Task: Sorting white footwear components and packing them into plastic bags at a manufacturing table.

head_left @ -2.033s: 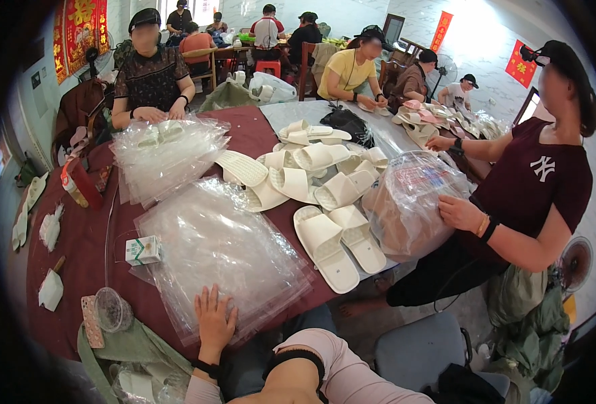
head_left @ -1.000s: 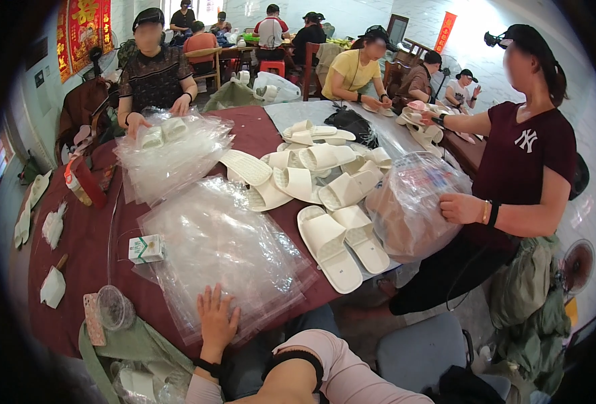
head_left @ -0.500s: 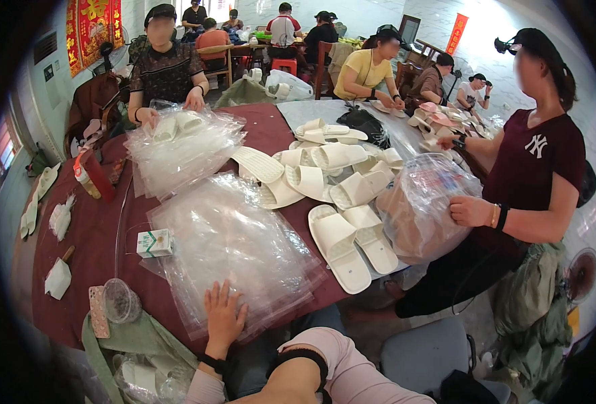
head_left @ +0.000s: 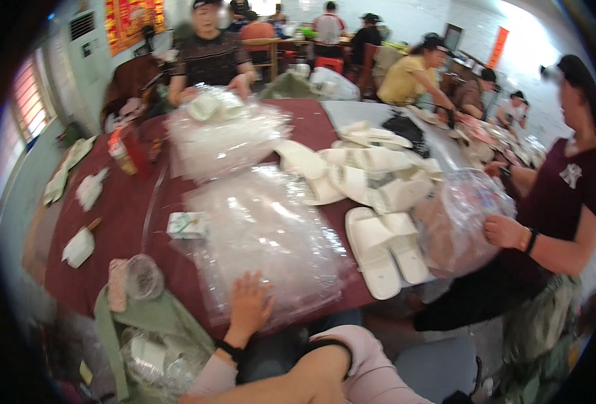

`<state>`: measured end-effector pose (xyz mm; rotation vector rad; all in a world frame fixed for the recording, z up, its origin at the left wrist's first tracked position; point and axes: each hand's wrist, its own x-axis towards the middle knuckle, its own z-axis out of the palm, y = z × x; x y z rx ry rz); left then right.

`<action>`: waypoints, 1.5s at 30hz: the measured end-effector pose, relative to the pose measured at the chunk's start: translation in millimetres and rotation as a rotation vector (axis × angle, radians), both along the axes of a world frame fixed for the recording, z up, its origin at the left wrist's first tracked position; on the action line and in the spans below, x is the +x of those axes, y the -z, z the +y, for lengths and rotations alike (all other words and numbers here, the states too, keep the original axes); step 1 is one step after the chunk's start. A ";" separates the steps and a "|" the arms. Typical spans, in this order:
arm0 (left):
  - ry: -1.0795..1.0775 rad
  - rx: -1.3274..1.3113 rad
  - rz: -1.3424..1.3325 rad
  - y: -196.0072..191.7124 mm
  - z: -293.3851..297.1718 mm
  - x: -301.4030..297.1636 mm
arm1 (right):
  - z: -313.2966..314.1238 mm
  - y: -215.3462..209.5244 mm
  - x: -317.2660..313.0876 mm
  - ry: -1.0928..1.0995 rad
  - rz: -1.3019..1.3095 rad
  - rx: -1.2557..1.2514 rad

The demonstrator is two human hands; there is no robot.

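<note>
My left hand (head_left: 249, 307) lies with its fingers stretched out on the near edge of a stack of clear plastic bags (head_left: 261, 232). My right forearm (head_left: 294, 384) bends across the bottom of the picture, and the hand at its end is out of sight. Just right of the bags, a pair of cream slide slippers (head_left: 373, 266) rests side by side. More cream slippers (head_left: 352, 178) are heaped behind them. A small white and green carton (head_left: 186, 225) sits at the stack's left edge.
Across the table a person (head_left: 210, 54) handles slippers over another bag pile (head_left: 220, 141). At right, a person in dark red (head_left: 567, 182) holds a clear bag (head_left: 463, 222). Near left are a round plastic tub (head_left: 143, 277), a pink phone-like object (head_left: 118, 284) and green cloth (head_left: 156, 313).
The whole view has swung left and blurred, so the scene sits further right. My left hand stays on the bags. My right forearm remains bent across the bottom.
</note>
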<state>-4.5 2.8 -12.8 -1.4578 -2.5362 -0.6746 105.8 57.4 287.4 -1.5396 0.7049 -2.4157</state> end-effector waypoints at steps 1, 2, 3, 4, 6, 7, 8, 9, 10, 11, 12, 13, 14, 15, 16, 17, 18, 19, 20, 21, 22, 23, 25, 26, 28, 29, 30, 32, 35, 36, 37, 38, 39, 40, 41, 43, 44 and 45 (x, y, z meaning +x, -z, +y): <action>0.007 -0.026 0.032 7.1 -2.7 -3.5 | 7.1 7.1 -5.5 0.084 -0.019 0.109; 0.036 -0.018 0.007 3.6 -7.3 -6.7 | 10.7 13.6 -10.7 0.168 -0.026 0.219; 0.046 0.001 -0.016 0.0 -3.7 -4.9 | 35.3 23.5 -13.2 0.267 0.066 0.659; 0.038 0.031 -0.003 6.2 -7.1 -7.0 | 40.3 37.2 -16.2 0.434 0.087 0.702; 0.070 0.035 -0.045 10.9 -4.6 -12.6 | 61.7 55.5 -14.9 0.641 -0.218 0.881; 0.075 0.043 -0.099 -3.6 -1.1 -8.4 | 79.2 72.1 -7.9 1.038 -0.127 1.128; 0.061 0.053 -0.077 -3.6 -5.1 -7.2 | 91.5 90.2 -5.4 1.330 -0.128 1.281; 0.061 0.071 -0.054 0.6 -4.9 -5.6 | 104.7 103.9 -3.3 1.454 -0.246 1.347; 0.067 0.080 -0.046 5.8 0.5 -4.0 | 130.4 131.1 6.1 1.630 -0.295 1.492; 0.073 0.080 -0.049 12.2 1.2 2.5 | 159.6 160.5 21.7 1.743 -0.296 1.652; 0.020 0.085 -0.043 15.1 1.3 4.4 | 187.3 186.9 33.4 1.876 -0.290 1.803; 0.040 0.089 -0.083 17.7 -1.8 6.4 | 206.7 209.5 42.6 1.960 -0.550 2.018; 0.070 0.100 -0.121 15.7 -5.3 6.9 | 238.1 235.9 57.9 1.938 -0.685 2.100; 0.049 0.110 -0.112 9.6 -4.1 6.2 | 281.2 266.3 82.3 1.847 -0.738 2.165; 0.079 0.109 -0.146 2.2 -1.9 7.1 | 308.5 282.7 93.7 1.755 -0.797 2.230; 0.101 0.095 -0.192 1.0 -4.2 8.0 | 312.5 286.9 81.8 1.735 -0.774 2.232; 0.081 0.091 -0.196 1.8 -7.2 7.6 | 313.7 292.8 73.9 1.709 -0.759 2.208; 0.105 0.078 -0.204 2.8 -10.6 7.2 | 312.4 300.4 69.2 1.683 -0.747 2.184; 0.139 0.072 -0.201 0.2 -10.2 5.0 | 312.3 298.4 62.7 1.678 -0.738 2.154; 0.132 0.074 -0.196 -1.9 -8.9 4.0 | 311.4 297.3 57.2 1.671 -0.730 2.126; 0.153 0.069 -0.196 -2.9 -7.1 4.3 | 309.7 296.9 52.6 1.662 -0.724 2.097; 0.174 0.064 -0.193 -3.4 -6.4 3.6 | 307.2 295.7 46.7 1.656 -0.716 2.066; 0.168 0.072 -0.166 5.6 -4.1 3.4 | 301.5 294.2 36.2 1.639 -0.702 2.005; 0.172 0.082 -0.144 7.4 -2.3 3.4 | 300.3 292.3 31.6 1.634 -0.696 1.975; 0.168 0.087 -0.137 9.7 -0.7 3.5 | 298.3 289.0 23.4 1.622 -0.687 1.918; 0.169 0.087 -0.137 10.4 -1.9 4.2 | 295.3 288.6 20.7 1.614 -0.684 1.889; 0.166 0.087 -0.133 12.1 -2.2 4.8 | 292.4 288.4 18.4 1.604 -0.683 1.860; 0.174 0.083 -0.158 13.7 -2.6 4.8 | 286.2 288.4 14.2 1.582 -0.679 1.806; 0.182 0.080 -0.169 10.1 -5.3 5.4 | 275.7 289.3 10.1 1.540 -0.674 1.729; 0.179 0.079 -0.168 8.8 -6.2 5.9 | 271.9 289.7 9.5 1.526 -0.674 1.704; 0.184 0.080 -0.178 7.7 -7.1 6.6 | 268.1 290.1 9.1 1.512 -0.673 1.679; 0.192 0.082 -0.184 4.7 -7.3 5.9 | 265.1 289.9 7.7 1.501 -0.672 1.653; 0.191 0.081 -0.182 0.9 -8.2 5.8 | 262.2 289.6 6.5 1.489 -0.672 1.627; 0.205 0.065 -0.197 -4.9 -9.6 6.0 | 259.3 289.3 5.6 1.478 -0.671 1.602; 0.220 0.049 -0.212 -7.9 -10.5 6.0 | 256.5 288.8 4.9 1.468 -0.671 1.577; 0.205 0.079 -0.209 -7.8 -12.9 6.1 | 247.5 287.9 1.9 1.438 -0.668 1.527; 0.195 0.110 -0.207 -7.2 -13.3 6.0 | 243.2 287.3 0.5 1.424 -0.666 1.503; 0.193 0.108 -0.206 -3.9 -12.2 6.2 | 238.4 287.5 -0.2 1.409 -0.667 1.478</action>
